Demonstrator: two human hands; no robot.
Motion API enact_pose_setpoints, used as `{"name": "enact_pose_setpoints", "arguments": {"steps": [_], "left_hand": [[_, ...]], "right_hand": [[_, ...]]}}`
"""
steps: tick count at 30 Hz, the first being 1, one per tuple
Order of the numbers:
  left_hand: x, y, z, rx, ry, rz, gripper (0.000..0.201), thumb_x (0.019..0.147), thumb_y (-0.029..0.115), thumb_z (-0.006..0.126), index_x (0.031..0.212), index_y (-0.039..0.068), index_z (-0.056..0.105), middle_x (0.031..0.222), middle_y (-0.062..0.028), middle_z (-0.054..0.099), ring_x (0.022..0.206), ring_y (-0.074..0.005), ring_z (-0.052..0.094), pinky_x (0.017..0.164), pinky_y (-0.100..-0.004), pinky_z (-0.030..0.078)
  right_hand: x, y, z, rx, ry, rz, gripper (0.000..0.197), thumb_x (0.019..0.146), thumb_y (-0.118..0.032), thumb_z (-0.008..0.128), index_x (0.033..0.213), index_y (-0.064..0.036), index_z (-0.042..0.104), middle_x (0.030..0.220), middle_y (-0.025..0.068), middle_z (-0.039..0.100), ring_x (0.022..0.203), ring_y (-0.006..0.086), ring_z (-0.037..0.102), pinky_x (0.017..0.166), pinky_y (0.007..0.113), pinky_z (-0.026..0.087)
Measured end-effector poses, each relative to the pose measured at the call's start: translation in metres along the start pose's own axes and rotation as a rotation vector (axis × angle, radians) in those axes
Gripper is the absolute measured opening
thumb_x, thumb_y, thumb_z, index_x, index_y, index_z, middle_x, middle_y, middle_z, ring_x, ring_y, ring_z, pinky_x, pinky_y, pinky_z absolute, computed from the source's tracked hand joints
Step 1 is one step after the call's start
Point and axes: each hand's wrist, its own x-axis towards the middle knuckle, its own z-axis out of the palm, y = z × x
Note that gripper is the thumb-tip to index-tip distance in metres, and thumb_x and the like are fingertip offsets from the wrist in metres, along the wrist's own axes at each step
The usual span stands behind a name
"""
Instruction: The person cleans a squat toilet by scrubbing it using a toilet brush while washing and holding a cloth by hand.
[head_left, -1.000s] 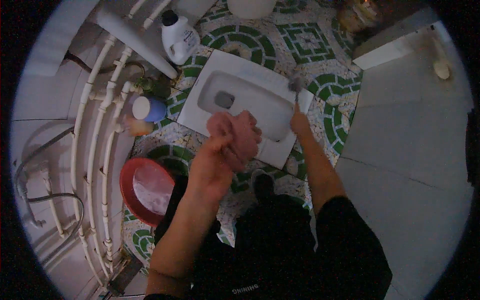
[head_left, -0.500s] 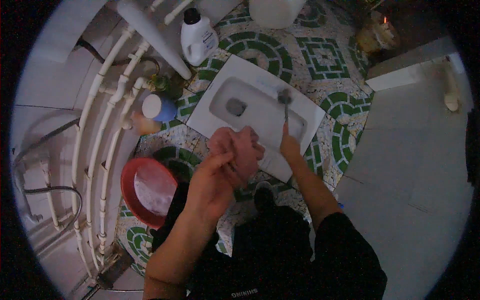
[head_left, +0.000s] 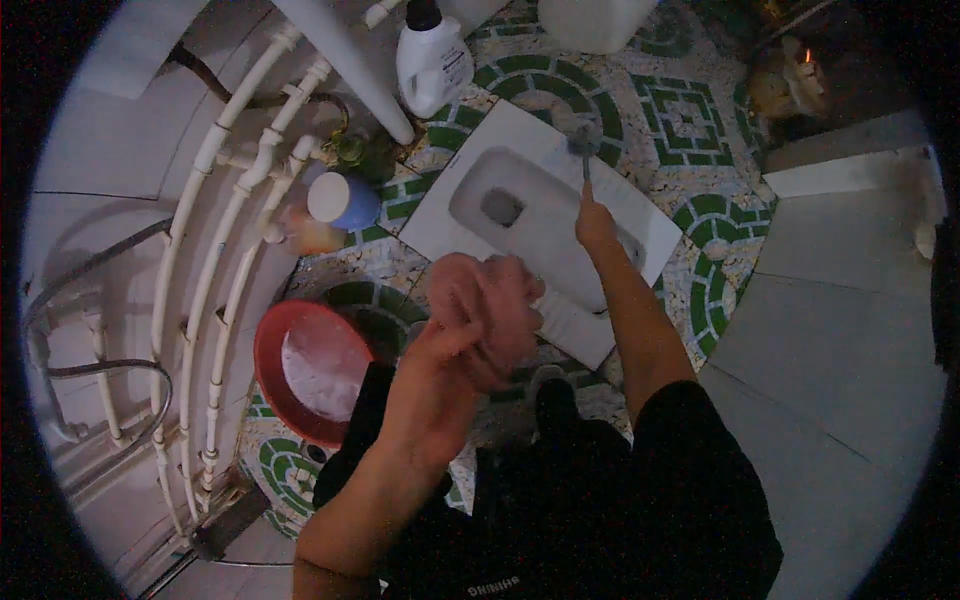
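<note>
A bunched pink cloth [head_left: 485, 305] is gripped in my left hand [head_left: 432, 385], held up in front of the near edge of the white squat toilet [head_left: 437, 222]. My right hand [head_left: 596, 224] reaches over the toilet with its fingers wrapped round the thin handle of a brush [head_left: 582, 143]. The brush's dark, rounded head is at the toilet's far right rim, beyond the basin. Whether the bristles touch the surface, I cannot tell.
At left, a red basin [head_left: 265, 370] holds foamy water. Pale pipes [head_left: 185, 260] run along the left wall. A blue cup-like container [head_left: 350, 202], a white bottle [head_left: 430, 65] with a black cap and a pale bucket [head_left: 595, 22] stand beyond. A lit candle [head_left: 808, 80] is far right.
The brush head has moved from the basin's right side out to the far rim, with my right hand going farther away. My left hand still holds the cloth. The view has shifted slightly.
</note>
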Motion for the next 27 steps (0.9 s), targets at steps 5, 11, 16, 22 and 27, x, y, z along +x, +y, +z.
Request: {"name": "enact_pose_setpoints", "arguments": {"steps": [5, 11, 16, 22, 27], "left_hand": [[0.0, 0.007, -0.004, -0.054, 0.055, -0.015, 0.039, 0.079, 0.009, 0.054, 0.117, 0.005, 0.044, 0.115, -0.0071, 0.051, 0.107, -0.0203, 0.049, 0.092, -0.0345, 0.037], [-0.011, 0.013, -0.015, -0.026, 0.048, 0.023, 0.041, 0.079, 0.01, 0.055, 0.118, 0.004, 0.043, 0.114, -0.0068, 0.052, 0.107, -0.0195, 0.048, 0.092, -0.0332, 0.036], [-0.008, 0.022, -0.016, -0.079, 0.022, 0.024, 0.041, 0.079, 0.011, 0.055, 0.118, 0.005, 0.043, 0.113, -0.0062, 0.052, 0.105, -0.0197, 0.049, 0.092, -0.0329, 0.036], [-0.021, 0.022, -0.016, -0.033, 0.05, -0.031, 0.051, 0.076, 0.016, 0.06, 0.122, 0.008, 0.039, 0.12, -0.0077, 0.046, 0.112, -0.0234, 0.044, 0.095, -0.0345, 0.034], [-0.02, 0.026, -0.02, -0.079, 0.12, -0.042, 0.038, 0.08, 0.01, 0.054, 0.116, 0.007, 0.046, 0.109, -0.0042, 0.053, 0.102, -0.0168, 0.05, 0.086, -0.0296, 0.039]], "right_hand": [[-0.045, -0.022, 0.037, 0.003, -0.072, -0.104, 0.075, 0.078, -0.003, 0.048, 0.14, -0.0079, 0.006, 0.082, 0.0241, 0.06, 0.071, 0.036, 0.061, 0.064, 0.047, 0.048], [0.033, -0.038, 0.034, 0.023, 0.05, -0.077, 0.069, 0.082, -0.009, 0.047, 0.138, 0.001, 0.009, 0.071, 0.0191, 0.06, 0.061, 0.0311, 0.06, 0.059, 0.042, 0.05], [0.008, -0.086, 0.075, -0.087, -0.084, -0.251, 0.064, 0.081, -0.004, 0.045, 0.138, -0.0043, 0.015, 0.087, 0.0241, 0.06, 0.08, 0.0382, 0.059, 0.072, 0.049, 0.046], [0.061, -0.101, 0.018, -0.031, 0.088, -0.229, 0.056, 0.086, -0.013, 0.047, 0.136, -0.0031, 0.023, 0.098, 0.0211, 0.06, 0.07, 0.0326, 0.061, 0.062, 0.042, 0.051], [0.019, -0.107, 0.048, -0.192, -0.043, -0.474, 0.056, 0.086, -0.016, 0.05, 0.135, -0.0027, 0.026, 0.108, 0.0231, 0.056, 0.078, 0.0333, 0.06, 0.07, 0.04, 0.05]]}}
